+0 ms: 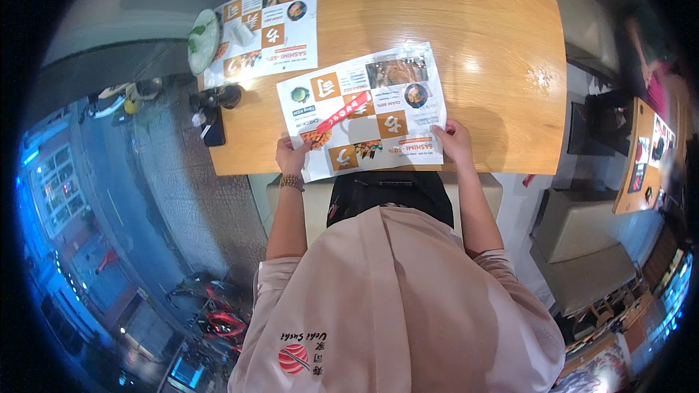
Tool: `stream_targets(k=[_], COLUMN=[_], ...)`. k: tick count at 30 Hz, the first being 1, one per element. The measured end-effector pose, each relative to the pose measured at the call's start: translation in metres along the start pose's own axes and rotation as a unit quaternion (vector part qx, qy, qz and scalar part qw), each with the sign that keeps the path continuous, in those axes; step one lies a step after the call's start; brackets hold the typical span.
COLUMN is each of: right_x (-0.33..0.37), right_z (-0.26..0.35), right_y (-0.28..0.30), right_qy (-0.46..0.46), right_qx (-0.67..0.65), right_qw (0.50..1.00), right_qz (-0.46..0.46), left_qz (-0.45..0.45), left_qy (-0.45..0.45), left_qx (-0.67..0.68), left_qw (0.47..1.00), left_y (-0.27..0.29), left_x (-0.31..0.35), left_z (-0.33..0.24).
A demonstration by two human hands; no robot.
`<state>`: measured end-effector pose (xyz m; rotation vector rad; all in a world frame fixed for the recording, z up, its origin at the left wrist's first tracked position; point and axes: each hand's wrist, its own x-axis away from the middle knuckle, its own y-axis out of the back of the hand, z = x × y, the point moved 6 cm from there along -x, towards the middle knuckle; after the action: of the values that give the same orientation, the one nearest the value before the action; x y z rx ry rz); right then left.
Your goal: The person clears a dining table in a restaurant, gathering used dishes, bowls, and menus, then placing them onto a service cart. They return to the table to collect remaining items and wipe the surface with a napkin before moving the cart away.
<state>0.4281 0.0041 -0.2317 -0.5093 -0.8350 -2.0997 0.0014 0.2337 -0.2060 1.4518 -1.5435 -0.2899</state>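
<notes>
This is a Japanese-style restaurant. Two matching sheets show it: a paper mat (pixel 306 51) lying on the wooden bench (pixel 466 14) and a printed sheet (pixel 364 129) held over its near edge, both bearing food pictures and Japanese characters. Padded seats (pixel 586 229), a second bench (pixel 623 198) and a shirt (pixel 397 298) with a chopsticks emblem (pixel 294 359) agree.

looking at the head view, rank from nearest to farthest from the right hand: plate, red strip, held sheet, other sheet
1. Held sheet, gripped by the right hand
2. Red strip, left, on the held sheet
3. Other sheet, farther left and ahead
4. Plate, leftmost, at that other sheet's left edge
</notes>
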Motion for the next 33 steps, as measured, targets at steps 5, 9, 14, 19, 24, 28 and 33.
stream_targets(k=[5,9,14,19,24,28,33], right_x=[-0.004,0.002,0.025,0.003,-0.016,-0.042,-0.041], right_z=[-0.002,0.025,0.088,0.175,0.317,0.369,0.401], right_y=[0.012,0.014,0.025,-0.077,-0.321,-0.474,-0.556], right_qy=[0.017,0.052,0.218,0.201,0.172,0.103,0.039], right_qx=[0.011,0.065,0.248,0.027,-0.132,-0.134,-0.221], right_qw=[0.999,0.996,0.927,0.976,0.943,0.929,0.901], right_qz=[-0.026,-0.013,-0.179,-0.083,0.254,0.330,0.371], left_qz=[0.096,0.110,0.109,0.134,0.240,0.266,0.274], left_qy=[0.050,0.020,-0.064,-0.121,-0.136,-0.108,-0.047], left_qx=[0.228,0.206,0.114,0.191,0.215,0.246,0.318], left_qw=[0.968,0.972,0.985,0.965,0.937,0.926,0.906], left_y=[0.004,0.003,0.007,0.026,0.044,0.064,0.079], left_x=[0.008,-0.021,-0.044,-0.036,-0.040,-0.043,-0.051], left_z=[-0.034,0.012,0.009,-0.008,0.001,0.028,0.075])
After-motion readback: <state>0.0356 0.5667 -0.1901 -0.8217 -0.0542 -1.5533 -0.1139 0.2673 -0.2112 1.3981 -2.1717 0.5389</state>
